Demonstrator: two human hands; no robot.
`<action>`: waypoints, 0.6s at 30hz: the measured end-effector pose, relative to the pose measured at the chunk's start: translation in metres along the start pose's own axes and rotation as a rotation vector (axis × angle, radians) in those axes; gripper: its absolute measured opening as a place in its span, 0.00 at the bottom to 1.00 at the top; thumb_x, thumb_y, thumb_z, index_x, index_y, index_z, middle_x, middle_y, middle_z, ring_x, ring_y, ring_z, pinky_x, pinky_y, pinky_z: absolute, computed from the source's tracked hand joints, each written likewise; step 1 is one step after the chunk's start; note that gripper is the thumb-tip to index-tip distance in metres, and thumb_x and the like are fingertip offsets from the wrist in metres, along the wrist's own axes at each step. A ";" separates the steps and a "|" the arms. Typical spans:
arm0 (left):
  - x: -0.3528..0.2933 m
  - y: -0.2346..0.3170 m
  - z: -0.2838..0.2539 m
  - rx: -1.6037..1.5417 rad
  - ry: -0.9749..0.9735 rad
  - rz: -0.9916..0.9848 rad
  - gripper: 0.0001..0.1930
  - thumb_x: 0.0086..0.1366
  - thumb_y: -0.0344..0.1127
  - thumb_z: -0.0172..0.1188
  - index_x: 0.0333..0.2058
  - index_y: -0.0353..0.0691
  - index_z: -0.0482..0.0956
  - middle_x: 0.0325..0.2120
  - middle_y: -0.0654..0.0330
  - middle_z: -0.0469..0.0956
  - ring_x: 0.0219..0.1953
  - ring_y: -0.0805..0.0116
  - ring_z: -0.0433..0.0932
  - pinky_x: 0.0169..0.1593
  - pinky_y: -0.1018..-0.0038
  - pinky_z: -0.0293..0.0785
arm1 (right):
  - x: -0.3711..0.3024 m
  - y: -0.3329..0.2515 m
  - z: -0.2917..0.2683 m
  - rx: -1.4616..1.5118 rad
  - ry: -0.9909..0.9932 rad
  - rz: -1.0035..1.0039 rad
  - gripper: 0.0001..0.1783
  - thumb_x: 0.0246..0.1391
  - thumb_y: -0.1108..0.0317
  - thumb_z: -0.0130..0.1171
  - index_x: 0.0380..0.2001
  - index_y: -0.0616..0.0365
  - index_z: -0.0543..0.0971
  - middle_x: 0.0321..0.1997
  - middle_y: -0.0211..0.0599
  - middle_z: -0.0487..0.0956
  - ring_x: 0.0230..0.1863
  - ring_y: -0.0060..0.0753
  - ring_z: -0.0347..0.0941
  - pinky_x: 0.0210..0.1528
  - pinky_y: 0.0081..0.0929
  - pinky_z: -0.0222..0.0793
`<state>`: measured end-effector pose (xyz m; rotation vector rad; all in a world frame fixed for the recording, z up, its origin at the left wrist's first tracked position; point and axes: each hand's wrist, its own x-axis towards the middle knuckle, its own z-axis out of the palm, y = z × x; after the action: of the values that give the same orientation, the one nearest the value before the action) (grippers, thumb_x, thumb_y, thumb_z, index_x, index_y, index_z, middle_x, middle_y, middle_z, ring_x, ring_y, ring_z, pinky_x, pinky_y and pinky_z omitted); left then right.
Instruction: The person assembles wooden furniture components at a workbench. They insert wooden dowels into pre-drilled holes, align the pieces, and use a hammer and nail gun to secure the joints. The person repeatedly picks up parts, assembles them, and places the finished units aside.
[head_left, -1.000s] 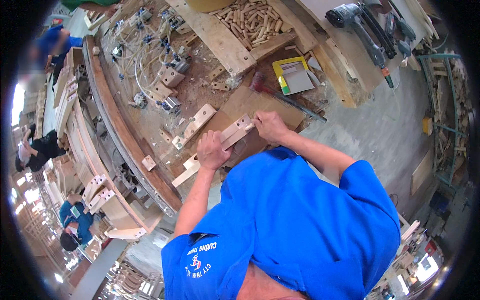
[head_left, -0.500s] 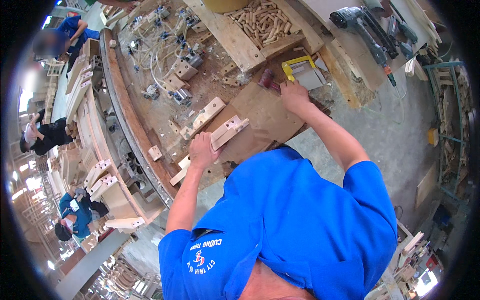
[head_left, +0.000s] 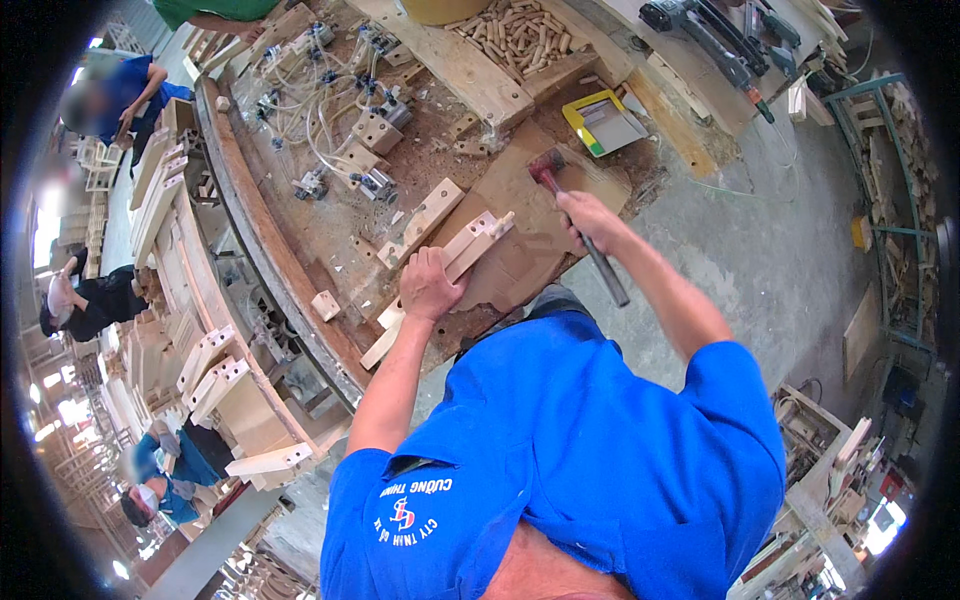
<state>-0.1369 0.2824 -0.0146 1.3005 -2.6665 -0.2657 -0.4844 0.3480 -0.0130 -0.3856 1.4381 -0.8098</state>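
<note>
My left hand (head_left: pixel 430 284) is closed around a pale wooden piece (head_left: pixel 470 245) with drilled holes, holding it down on the workbench. A short dowel (head_left: pixel 505 222) sticks out at the far right end of that piece. My right hand (head_left: pixel 592 222) grips a mallet by its dark handle (head_left: pixel 606 272). The mallet's reddish head (head_left: pixel 545 162) points away from me, over the brown cardboard sheet (head_left: pixel 530 215). Just beyond the held piece lies another wooden block with holes (head_left: pixel 425 222).
A yellow-edged box (head_left: pixel 603 122) lies past the mallet. Loose dowels (head_left: pixel 520 35) fill a wooden bin at the back. Tubes and clamps (head_left: pixel 330 110) crowd the bench's left. A nail gun (head_left: pixel 705 45) rests at far right. Several people work along the left.
My right hand has picked up the mallet from beside the yellow-edged box and drawn it nearer to me. My left hand keeps its hold on the wooden piece.
</note>
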 end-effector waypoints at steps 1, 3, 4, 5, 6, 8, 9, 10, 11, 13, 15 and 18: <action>-0.003 -0.001 0.001 -0.002 -0.001 -0.012 0.27 0.50 0.52 0.77 0.40 0.42 0.75 0.37 0.55 0.77 0.42 0.52 0.80 0.42 0.57 0.78 | -0.018 0.008 0.007 0.049 0.029 -0.042 0.18 0.77 0.48 0.52 0.43 0.53 0.76 0.28 0.27 0.76 0.19 0.19 0.68 0.17 0.25 0.66; -0.003 -0.003 0.004 -0.003 0.001 -0.012 0.28 0.51 0.53 0.77 0.40 0.42 0.75 0.37 0.55 0.77 0.41 0.51 0.80 0.42 0.57 0.78 | -0.051 0.008 0.016 0.160 0.102 -0.139 0.17 0.77 0.49 0.53 0.44 0.51 0.76 0.26 0.25 0.75 0.17 0.16 0.67 0.16 0.22 0.65; -0.005 -0.006 0.005 0.003 0.002 -0.016 0.28 0.50 0.53 0.78 0.41 0.43 0.75 0.37 0.55 0.77 0.42 0.51 0.80 0.42 0.56 0.79 | -0.067 -0.002 0.015 0.086 0.187 -0.244 0.16 0.78 0.52 0.52 0.40 0.51 0.76 0.24 0.25 0.74 0.15 0.18 0.66 0.14 0.24 0.63; -0.006 -0.007 0.007 0.002 0.003 -0.012 0.29 0.49 0.52 0.79 0.41 0.43 0.74 0.38 0.54 0.77 0.42 0.51 0.80 0.43 0.56 0.79 | -0.082 -0.011 0.009 0.099 0.264 -0.386 0.15 0.77 0.53 0.53 0.40 0.51 0.76 0.23 0.24 0.74 0.13 0.19 0.65 0.14 0.23 0.63; -0.010 -0.009 0.008 0.006 0.006 -0.021 0.30 0.47 0.51 0.80 0.42 0.43 0.74 0.38 0.54 0.77 0.43 0.51 0.80 0.43 0.55 0.79 | -0.098 -0.031 0.008 0.126 0.326 -0.504 0.15 0.78 0.53 0.52 0.42 0.53 0.77 0.24 0.26 0.75 0.14 0.19 0.66 0.16 0.22 0.64; -0.012 -0.009 0.008 -0.006 -0.007 -0.026 0.30 0.48 0.52 0.79 0.42 0.43 0.74 0.38 0.54 0.77 0.43 0.51 0.80 0.43 0.55 0.79 | -0.125 -0.063 0.008 0.321 0.500 -0.681 0.16 0.78 0.55 0.51 0.46 0.56 0.78 0.25 0.28 0.75 0.16 0.18 0.67 0.17 0.21 0.64; -0.011 -0.010 0.008 -0.011 -0.012 -0.028 0.30 0.49 0.53 0.79 0.42 0.43 0.74 0.38 0.54 0.77 0.43 0.51 0.80 0.44 0.55 0.79 | -0.123 -0.063 0.013 0.376 0.620 -0.765 0.17 0.78 0.55 0.50 0.47 0.57 0.78 0.26 0.29 0.75 0.16 0.19 0.67 0.18 0.21 0.64; -0.013 -0.010 0.008 -0.009 -0.010 -0.024 0.30 0.49 0.53 0.79 0.42 0.43 0.74 0.39 0.54 0.77 0.43 0.51 0.80 0.44 0.55 0.80 | -0.119 -0.064 0.024 0.431 0.737 -0.847 0.17 0.78 0.55 0.49 0.49 0.58 0.78 0.26 0.30 0.76 0.16 0.19 0.68 0.18 0.21 0.64; -0.012 -0.010 0.008 -0.007 -0.004 -0.022 0.30 0.50 0.54 0.79 0.42 0.43 0.74 0.39 0.54 0.77 0.44 0.51 0.80 0.44 0.55 0.80 | -0.115 -0.065 0.034 0.484 0.852 -0.930 0.18 0.78 0.55 0.49 0.50 0.59 0.78 0.27 0.31 0.76 0.17 0.19 0.68 0.19 0.20 0.65; -0.005 -0.007 0.007 -0.007 -0.002 -0.002 0.30 0.51 0.55 0.78 0.42 0.42 0.75 0.39 0.54 0.77 0.44 0.51 0.80 0.44 0.55 0.79 | -0.083 0.002 0.062 0.089 1.069 -0.927 0.18 0.77 0.56 0.48 0.51 0.59 0.78 0.28 0.32 0.76 0.20 0.23 0.70 0.20 0.27 0.65; 0.005 0.005 0.003 -0.021 -0.033 0.047 0.30 0.53 0.56 0.77 0.42 0.42 0.75 0.39 0.54 0.77 0.43 0.51 0.80 0.44 0.55 0.78 | -0.049 0.095 0.087 -0.585 0.920 -0.862 0.17 0.76 0.56 0.50 0.51 0.58 0.78 0.27 0.31 0.76 0.23 0.24 0.72 0.22 0.31 0.66; -0.008 -0.012 0.006 0.002 -0.005 0.029 0.30 0.53 0.56 0.77 0.42 0.42 0.75 0.39 0.54 0.77 0.43 0.51 0.80 0.44 0.55 0.79 | -0.063 0.097 0.090 -0.251 0.352 -0.385 0.16 0.76 0.55 0.53 0.49 0.57 0.77 0.26 0.29 0.75 0.23 0.23 0.71 0.22 0.30 0.66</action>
<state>-0.1243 0.2822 -0.0237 1.2622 -2.6888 -0.2630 -0.3689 0.4376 -0.0213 -0.7570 1.8335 -1.0448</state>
